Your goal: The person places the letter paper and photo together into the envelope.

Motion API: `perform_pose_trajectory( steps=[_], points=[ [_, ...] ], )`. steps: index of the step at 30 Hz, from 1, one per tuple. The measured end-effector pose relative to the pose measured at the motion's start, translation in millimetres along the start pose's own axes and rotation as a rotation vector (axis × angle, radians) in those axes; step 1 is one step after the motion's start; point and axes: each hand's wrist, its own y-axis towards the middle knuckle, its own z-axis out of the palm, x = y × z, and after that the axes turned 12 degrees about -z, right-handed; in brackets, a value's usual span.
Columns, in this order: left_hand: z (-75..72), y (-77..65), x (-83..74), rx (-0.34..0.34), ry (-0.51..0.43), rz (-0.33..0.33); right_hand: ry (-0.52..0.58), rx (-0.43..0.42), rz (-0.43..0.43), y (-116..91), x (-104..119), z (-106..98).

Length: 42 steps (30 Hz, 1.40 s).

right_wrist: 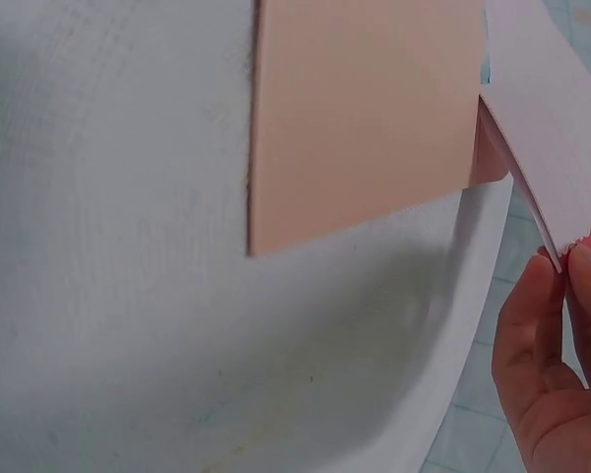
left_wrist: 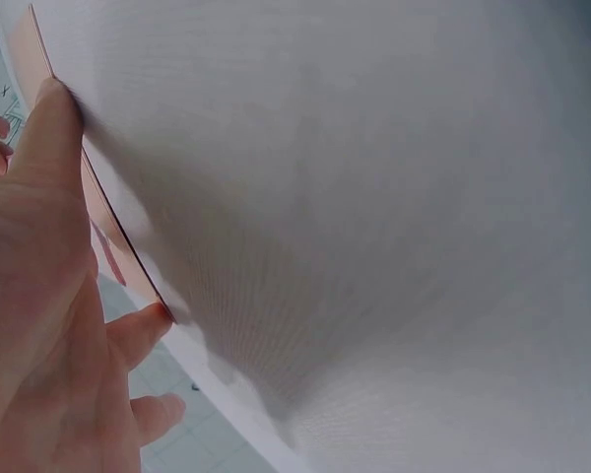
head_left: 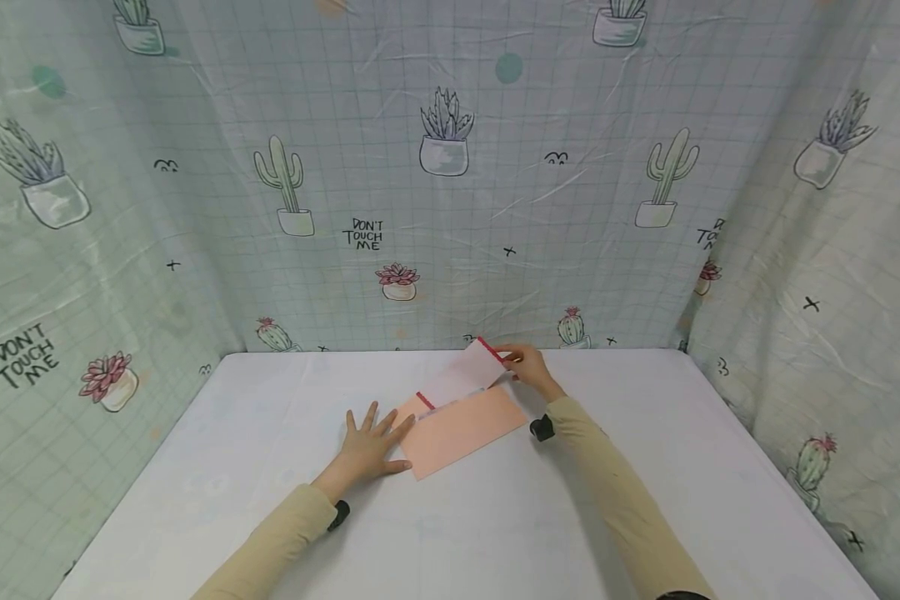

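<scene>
A peach envelope (head_left: pixel 465 429) lies slanted on the white table. From its far long edge rises a pale card (head_left: pixel 461 375) with a red strip at each end; the card's lower edge is hidden behind the envelope's front. My left hand (head_left: pixel 367 450) is spread, its thumb and fingertips resting on the envelope's left end. In the left wrist view, thumb and finger touch the envelope's edge (left_wrist: pixel 118 227). My right hand (head_left: pixel 528 367) pinches the card's right end by the red strip. The right wrist view shows thumb and fingers gripping the card's corner (right_wrist: pixel 561 118).
The white table (head_left: pixel 270 467) extends around the envelope, its far edge just behind the right hand. A cactus-print cloth (head_left: pixel 495 208) hangs behind and along both sides. A black wrist device (head_left: pixel 542 428) sits under the right sleeve's cuff.
</scene>
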Motion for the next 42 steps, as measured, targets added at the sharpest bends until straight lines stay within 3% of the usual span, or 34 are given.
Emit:
perform_pose_trajectory(
  steps=[15, 27, 35, 42],
  points=[
    [-0.2, -1.3, 0.4, 0.013, -0.012, -0.003, -0.106, -0.004, -0.104, -1.5, 1.1, 20.2],
    [0.8, -0.7, 0.1, -0.007, -0.019, 0.005, -0.177, 0.036, -0.089, -0.1, -4.8, 32.7],
    [-1.3, -1.5, -0.9, -0.001, -0.015, -0.001, -0.142, 0.052, -0.101, -0.9, -3.7, 35.9],
    [-1.9, -1.8, -1.6, 0.005, -0.015, -0.009, -0.128, 0.057, -0.041, 0.4, -7.3, 36.5]
  ],
)
